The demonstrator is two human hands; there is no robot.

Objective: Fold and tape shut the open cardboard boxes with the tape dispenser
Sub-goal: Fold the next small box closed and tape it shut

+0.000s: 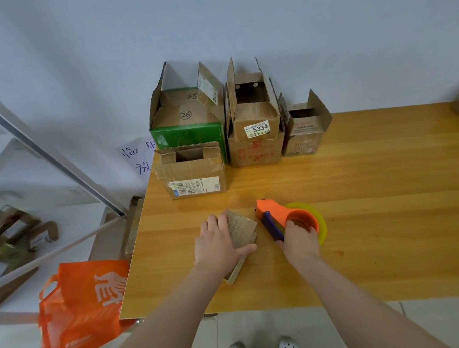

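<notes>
A small brown cardboard box [242, 232] lies on the wooden table [368, 221] near the front edge. My left hand [219, 245] rests on top of it, fingers spread and thumb along its near side. Just to its right my right hand [299, 243] grips the orange tape dispenser [282, 215] by its purple handle, with the yellow tape roll behind it. Farther back stand several open boxes: a green one [188, 135], a brown one with a white label [194, 172], a tall one marked 5334 [257, 136] and a small one [303, 131].
An orange shopping bag [82, 306] stands on the floor at the table's left front corner. A metal frame [53, 159] and more boxes [19, 233] are at the far left. A white wall backs the table. My shoes [263, 347] show below the table edge.
</notes>
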